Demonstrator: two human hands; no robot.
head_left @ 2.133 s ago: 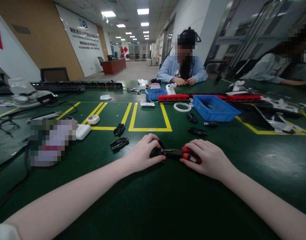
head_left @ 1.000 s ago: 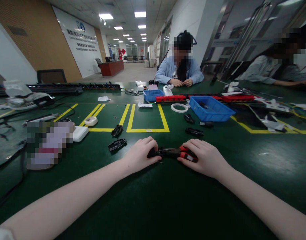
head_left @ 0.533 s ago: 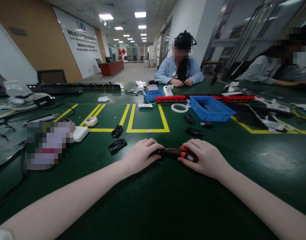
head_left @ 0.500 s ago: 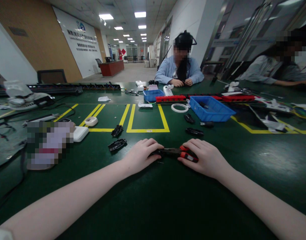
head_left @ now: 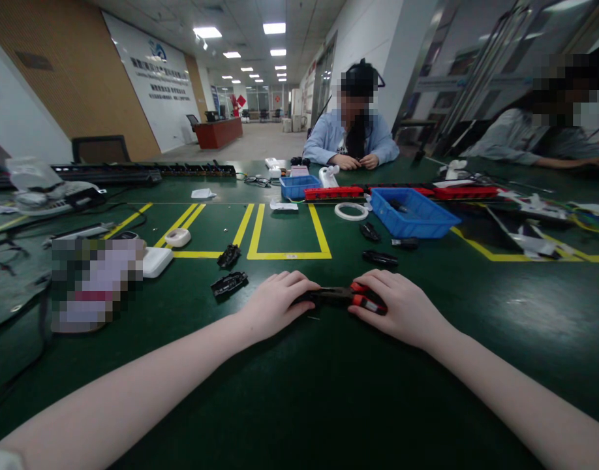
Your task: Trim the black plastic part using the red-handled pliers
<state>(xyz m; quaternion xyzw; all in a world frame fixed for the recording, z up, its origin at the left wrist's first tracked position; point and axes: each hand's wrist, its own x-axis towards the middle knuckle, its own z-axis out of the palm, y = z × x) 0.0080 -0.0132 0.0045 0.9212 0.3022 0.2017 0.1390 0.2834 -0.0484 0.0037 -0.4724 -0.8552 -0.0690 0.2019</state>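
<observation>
Right hand (head_left: 402,308) grasped the pliers (head_left: 344,297) by the red handles (head_left: 369,304); they lay crosswise, nose (head_left: 331,295) pointing left toward a dark part (head_left: 305,299) pinched by the left hand (head_left: 277,303), which was nearer that end.

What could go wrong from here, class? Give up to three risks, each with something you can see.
Pinching: the left hand is right by the nose of the pliers, so a slip might nip it.
Misplaced grip: the black piece is mostly hidden by fingers, so the right hand could squeeze the wrong spot.
Losing a bit: the thin sliver on the table might get brushed away.
</observation>
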